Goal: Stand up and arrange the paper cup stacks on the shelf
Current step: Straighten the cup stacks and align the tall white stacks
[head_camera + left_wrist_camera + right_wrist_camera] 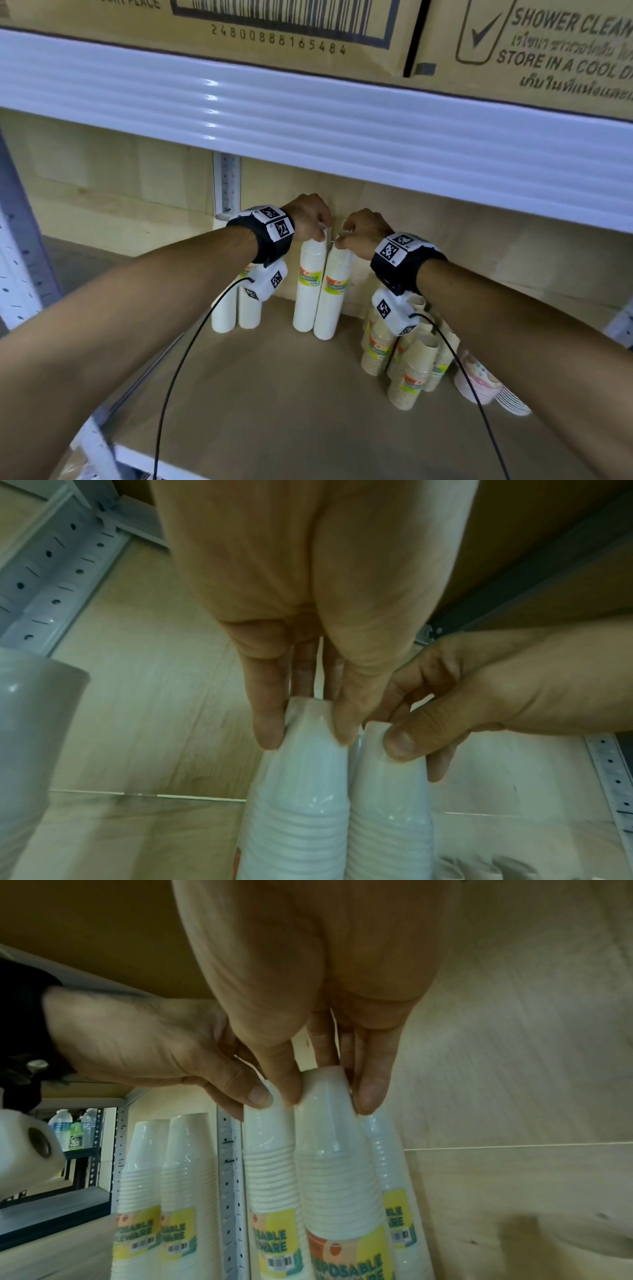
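Note:
Two tall wrapped stacks of white paper cups stand upright side by side on the wooden shelf, near the back wall. My left hand pinches the top of the left stack between thumb and fingers. My right hand pinches the top of the right stack. The right wrist view shows the right hand's fingers curled round its stack's tip, with the left hand close beside it. The two held stacks touch along their sides. A third white stack stands just behind them.
Two more white stacks stand upright to the left by a metal upright. Several brown cup stacks lean together at the right, with pink patterned plates beyond. The upper shelf's white beam hangs close above the hands.

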The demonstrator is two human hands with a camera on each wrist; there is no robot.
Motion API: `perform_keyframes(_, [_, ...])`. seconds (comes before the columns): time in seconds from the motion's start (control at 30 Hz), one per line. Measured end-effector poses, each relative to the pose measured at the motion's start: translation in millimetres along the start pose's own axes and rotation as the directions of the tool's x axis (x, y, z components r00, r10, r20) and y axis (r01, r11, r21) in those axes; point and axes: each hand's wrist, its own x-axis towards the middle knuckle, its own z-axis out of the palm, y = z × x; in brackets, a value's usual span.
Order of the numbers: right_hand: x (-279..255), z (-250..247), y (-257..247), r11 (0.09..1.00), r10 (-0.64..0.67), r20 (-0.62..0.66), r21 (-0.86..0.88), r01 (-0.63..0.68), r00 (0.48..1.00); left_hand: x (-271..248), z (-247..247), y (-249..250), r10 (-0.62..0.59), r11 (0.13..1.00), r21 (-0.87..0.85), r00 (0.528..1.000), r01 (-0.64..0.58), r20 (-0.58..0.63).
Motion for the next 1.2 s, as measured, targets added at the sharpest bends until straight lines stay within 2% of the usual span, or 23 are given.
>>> perform_keyframes(0.47, [5, 3, 0, 1.0, -0.012, -0.005, -0.027, 0.011, 1.0, 8, 7, -5, -0.016, 1.0, -0.006, 1.0, 0.016, 0.002])
perform_keyframes(0.7, [6, -9, -18, 0.996, -0.08, -0.078, -0.045, 0.077, 0.994, -2, -21, -5, -0.046, 0.999, 0.014, 0.997, 0.046, -0.059])
perform_keyframes(0.83, [12, -9, -41, 0.995, -0.092, -0.082, 0.038, 0.095, 0.992, -9, -46, -19, -0.114, 0.989, 0.081, 0.99, 0.121, -0.088])
perform_keyframes(1.03, [22, 8, -80, 0.981, -0.183, -0.049, 0.051, 0.186, 0.982, -26, -77, -53, -0.269, 0.951, 0.135, 0.959, 0.28, -0.094])
perform_keyframes(1.2, [27, 32, -105, 0.96, -0.267, -0.03, 0.082, 0.268, 0.963, -43, -81, -76, -0.323, 0.928, 0.165, 0.943, 0.333, -0.084])
